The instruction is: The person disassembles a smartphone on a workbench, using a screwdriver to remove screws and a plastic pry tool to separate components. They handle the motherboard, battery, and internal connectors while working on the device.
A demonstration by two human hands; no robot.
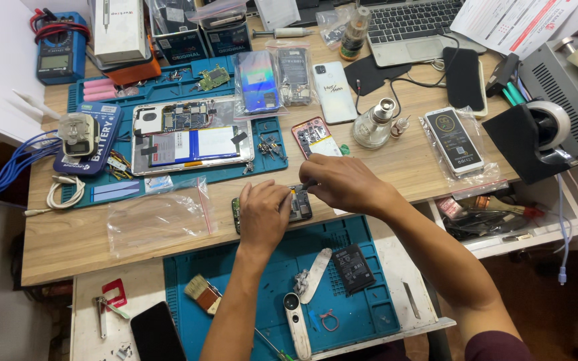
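Observation:
A small opened phone (pixel 300 204) with its insides exposed lies at the front edge of the wooden table (pixel 68 241). My left hand (pixel 262 212) rests on its left part and holds it down. My right hand (pixel 342 182) is closed on a thin dark tool (pixel 308 183) whose tip points down into the phone. Most of the phone is hidden under my hands.
A blue work mat (pixel 362 314) lies below with a brush (pixel 202 293), a battery (pixel 352 267) and a white pry tool (pixel 298 327). An opened tablet (pixel 192 137) sits on a second mat behind. An empty plastic bag (pixel 158 217), a glass bottle (pixel 374 124), bagged phones and a laptop (pixel 413 27) surround them.

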